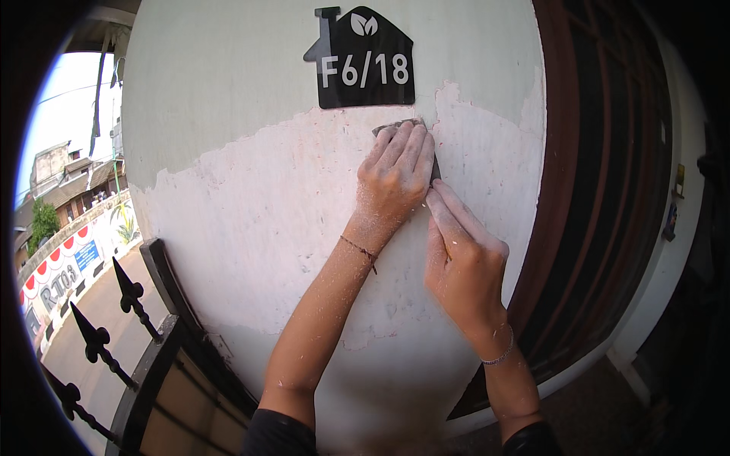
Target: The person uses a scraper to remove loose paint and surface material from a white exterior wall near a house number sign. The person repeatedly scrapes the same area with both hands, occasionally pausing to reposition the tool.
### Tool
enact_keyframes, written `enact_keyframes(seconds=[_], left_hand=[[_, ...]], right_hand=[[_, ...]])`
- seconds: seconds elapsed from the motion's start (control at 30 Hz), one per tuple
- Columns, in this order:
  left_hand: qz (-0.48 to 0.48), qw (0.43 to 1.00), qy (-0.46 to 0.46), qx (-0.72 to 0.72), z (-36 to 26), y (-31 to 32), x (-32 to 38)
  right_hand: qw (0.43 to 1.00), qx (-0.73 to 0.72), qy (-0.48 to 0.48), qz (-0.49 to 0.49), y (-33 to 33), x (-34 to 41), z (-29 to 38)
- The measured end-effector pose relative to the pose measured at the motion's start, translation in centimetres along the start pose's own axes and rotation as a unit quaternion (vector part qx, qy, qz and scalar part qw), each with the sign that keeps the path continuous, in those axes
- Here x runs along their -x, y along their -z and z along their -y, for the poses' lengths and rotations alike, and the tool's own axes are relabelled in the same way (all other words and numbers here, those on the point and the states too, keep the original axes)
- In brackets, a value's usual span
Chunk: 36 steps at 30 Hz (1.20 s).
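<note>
A dark flat scraper (436, 169) lies against the painted wall (268, 216), just below a black house-shaped sign. Most of the tool is hidden by my hands. My left hand (397, 165) covers its blade, fingers together and pressed over the upper edge. Below and to the right, my right hand (465, 245) grips the tool's lower end between bent fingers. Pale dust coats both hands, and small flakes cling to the forearms. Around them, a wide patch of whitish undercoat shows with ragged edges, bordered by pale green paint above.
The black sign (365, 62), bearing writing, is fixed directly above my hands. At lower left stands a metal gate (165, 336) with pointed finials (97, 336). A dark barred window or door in a brown frame (547, 142) borders the wall's right edge. A street (85, 336) lies beyond the gate.
</note>
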State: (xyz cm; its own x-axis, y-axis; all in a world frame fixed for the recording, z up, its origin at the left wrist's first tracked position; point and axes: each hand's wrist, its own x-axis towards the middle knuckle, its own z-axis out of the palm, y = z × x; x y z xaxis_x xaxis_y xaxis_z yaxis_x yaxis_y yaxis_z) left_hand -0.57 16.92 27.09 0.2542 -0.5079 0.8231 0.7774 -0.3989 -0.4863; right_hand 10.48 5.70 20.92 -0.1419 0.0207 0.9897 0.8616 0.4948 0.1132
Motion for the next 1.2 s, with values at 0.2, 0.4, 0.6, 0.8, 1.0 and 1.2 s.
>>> enact_keyframes(seconds=[0.2, 0.4, 0.6, 0.8, 1.0, 1.2], left_hand=[[0.002, 1.0, 0.002, 0.007, -0.3, -0.1, -0.2], [0.012, 1.0, 0.007, -0.008, -0.1, -0.5, -0.2], [0.011, 1.0, 0.015, -0.02, -0.1, -0.6, -0.2], [0.015, 0.999, 0.016, -0.028, -0.3, -0.8, -0.5], [0.005, 1.0, 0.01, -0.027, -0.4, -0.6, -0.2], [0.062, 0.996, 0.046, -0.034, -0.5, -0.4, -0.2]], right_hand=[[1.0, -0.015, -0.009, 0.015, 0.4, -0.2, -0.2], [1.0, 0.0, 0.018, 0.004, 0.2, -0.2, -1.0], [0.999, 0.007, 0.036, -0.004, 0.3, -0.6, -1.6], [1.0, 0.01, 0.027, 0.013, 0.7, -1.0, -1.9], [0.999, 0.001, 0.036, 0.01, 0.4, -0.6, -1.8], [0.999, 0.007, 0.035, 0.011, 0.6, -0.6, -1.7]])
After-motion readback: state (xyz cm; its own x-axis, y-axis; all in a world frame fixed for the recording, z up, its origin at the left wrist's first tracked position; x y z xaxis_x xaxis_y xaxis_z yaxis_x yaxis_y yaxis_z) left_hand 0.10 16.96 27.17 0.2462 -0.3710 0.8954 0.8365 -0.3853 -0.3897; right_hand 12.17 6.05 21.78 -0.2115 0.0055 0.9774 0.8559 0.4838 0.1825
